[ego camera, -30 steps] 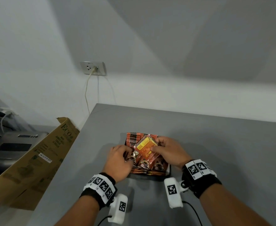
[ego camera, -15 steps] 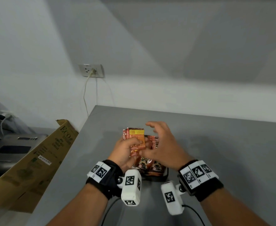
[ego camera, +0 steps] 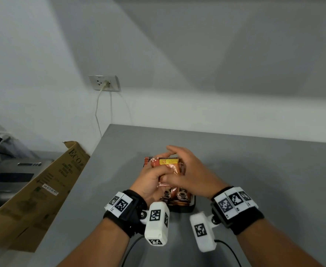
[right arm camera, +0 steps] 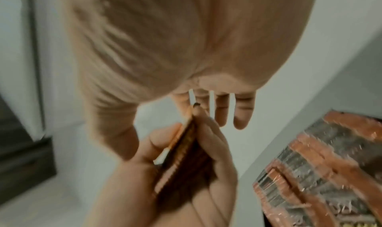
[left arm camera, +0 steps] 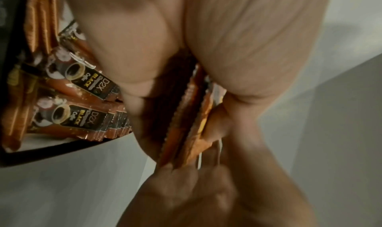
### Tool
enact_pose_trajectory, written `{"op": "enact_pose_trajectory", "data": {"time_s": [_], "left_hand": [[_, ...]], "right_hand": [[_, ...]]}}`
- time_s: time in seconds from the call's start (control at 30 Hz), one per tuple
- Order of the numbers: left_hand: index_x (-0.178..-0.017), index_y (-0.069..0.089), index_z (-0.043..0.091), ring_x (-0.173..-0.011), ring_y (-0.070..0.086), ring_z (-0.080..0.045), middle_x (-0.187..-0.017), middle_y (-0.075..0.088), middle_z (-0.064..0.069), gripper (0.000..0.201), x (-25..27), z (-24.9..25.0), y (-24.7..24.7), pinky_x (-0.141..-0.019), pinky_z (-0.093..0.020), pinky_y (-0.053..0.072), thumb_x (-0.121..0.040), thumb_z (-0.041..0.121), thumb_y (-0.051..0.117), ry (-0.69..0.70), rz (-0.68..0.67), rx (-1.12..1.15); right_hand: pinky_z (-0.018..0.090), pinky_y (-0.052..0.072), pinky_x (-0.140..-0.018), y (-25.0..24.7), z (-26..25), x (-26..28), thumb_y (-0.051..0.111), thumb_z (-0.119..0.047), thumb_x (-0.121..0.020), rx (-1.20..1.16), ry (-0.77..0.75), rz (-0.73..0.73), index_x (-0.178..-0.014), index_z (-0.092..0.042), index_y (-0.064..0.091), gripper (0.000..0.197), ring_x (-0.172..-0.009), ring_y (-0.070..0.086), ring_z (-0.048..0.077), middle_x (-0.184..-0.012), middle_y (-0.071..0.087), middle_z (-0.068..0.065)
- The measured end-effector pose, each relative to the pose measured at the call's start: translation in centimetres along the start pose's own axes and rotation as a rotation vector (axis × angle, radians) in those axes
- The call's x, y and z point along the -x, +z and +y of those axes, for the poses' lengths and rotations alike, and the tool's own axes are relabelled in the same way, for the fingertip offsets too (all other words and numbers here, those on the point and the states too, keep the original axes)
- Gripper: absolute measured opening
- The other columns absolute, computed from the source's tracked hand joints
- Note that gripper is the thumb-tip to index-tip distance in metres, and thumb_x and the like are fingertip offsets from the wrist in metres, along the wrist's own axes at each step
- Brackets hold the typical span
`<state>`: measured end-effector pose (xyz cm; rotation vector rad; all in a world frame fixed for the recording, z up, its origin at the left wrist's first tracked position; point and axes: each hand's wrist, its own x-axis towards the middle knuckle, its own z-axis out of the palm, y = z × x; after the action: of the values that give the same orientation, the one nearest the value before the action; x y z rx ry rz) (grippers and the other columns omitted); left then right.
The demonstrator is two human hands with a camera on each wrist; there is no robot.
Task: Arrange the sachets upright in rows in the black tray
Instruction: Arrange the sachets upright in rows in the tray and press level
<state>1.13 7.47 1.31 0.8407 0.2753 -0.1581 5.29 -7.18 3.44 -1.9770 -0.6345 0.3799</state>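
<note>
The left hand [ego camera: 150, 180] pinches a small stack of sachets [ego camera: 168, 164] above the black tray [ego camera: 192, 206], its grip curled round them; the right hand [ego camera: 189, 174] rests against the stack with fingers spread and straight; more sachets [left arm camera: 82, 86] lie in the tray, near the counter's [ego camera: 254, 170] front-left edge

A grey desk [ego camera: 254, 170] fills the lower right of the frame and meets a white wall [ego camera: 158, 54] behind it. On that wall, left of centre, sits a white socket [ego camera: 104, 83] with a pale cord [ego camera: 97, 114] plugged in and hanging down. At lower left a brown cardboard box [ego camera: 42, 191] leans against the desk edge. Farther left stands a grey machine [ego camera: 12, 174], partly cut off.
</note>
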Motion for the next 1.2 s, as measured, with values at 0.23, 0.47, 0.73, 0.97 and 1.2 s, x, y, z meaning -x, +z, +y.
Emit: {"op": "enact_pose_trajectory", "data": {"time_s": [0.23, 0.47, 0.73, 0.97, 1.2], "left_hand": [[-0.124, 0.058, 0.015, -0.076, 0.069, -0.028, -0.097, 0.072, -0.015, 0.05, -0.4, 0.1, -0.1, -0.06, -0.034, 0.056, -0.081, -0.009, 0.059, 0.005, 0.003, -0.014], [-0.101, 0.064, 0.011, -0.068, 0.062, -0.025, -0.084, 0.065, -0.016, 0.022, -0.8, 0.2, -0.5, -0.062, -0.036, 0.055, -0.082, 0.022, 0.063, -0.074, 0.067, 0.034], [-0.112, 0.062, 0.008, -0.073, 0.071, -0.03, -0.096, 0.071, -0.021, 0.041, -0.7, -0.1, -0.3, -0.052, -0.032, 0.056, -0.082, -0.019, 0.057, 0.041, 0.086, -0.14], [-0.111, 0.064, 0.009, -0.08, 0.07, -0.033, -0.1, 0.071, -0.019, 0.038, -0.6, -0.3, -0.8, -0.065, -0.042, 0.061, -0.086, -0.01, 0.042, -0.005, 0.076, -0.116], [-0.106, 0.061, 0.009, -0.077, 0.071, -0.029, -0.095, 0.071, -0.017, 0.041, -0.5, -0.8, -0.7, -0.065, -0.041, 0.06, -0.082, -0.023, 0.056, 0.083, 0.059, -0.255]], "right_hand": [[0.043, 0.061, -0.08, -0.3, 0.7, -0.3, 0.073, -0.007, -0.085, -0.206, 0.096, 0.223, -0.104, -0.024, 0.072, 0.025, -0.085, 0.072, 0.025, -0.091, 0.073, 0.007], [0.025, 0.054, -0.079, -0.8, 1.1, 0.5, 0.072, -0.002, -0.081, -0.045, -0.016, 0.408, -0.076, -0.025, 0.067, 0.024, -0.087, 0.064, 0.001, -0.091, 0.068, -0.011], [0.043, 0.06, -0.077, 0.8, 1.4, 1.9, 0.075, -0.008, -0.084, -0.395, 0.152, 0.377, -0.1, -0.012, 0.062, 0.021, -0.081, 0.072, 0.02, -0.092, 0.075, 0.007], [0.029, 0.057, -0.064, 0.4, 1.6, 1.5, 0.062, 0.002, -0.093, -0.589, 0.259, 0.315, -0.102, -0.008, 0.068, 0.014, -0.079, 0.071, 0.021, -0.094, 0.076, 0.009], [0.031, 0.058, -0.069, 0.3, 1.4, 1.3, 0.059, 0.002, -0.092, -0.495, 0.373, 0.166, -0.106, -0.011, 0.067, 0.02, -0.082, 0.073, 0.02, -0.101, 0.076, 0.012]]}}
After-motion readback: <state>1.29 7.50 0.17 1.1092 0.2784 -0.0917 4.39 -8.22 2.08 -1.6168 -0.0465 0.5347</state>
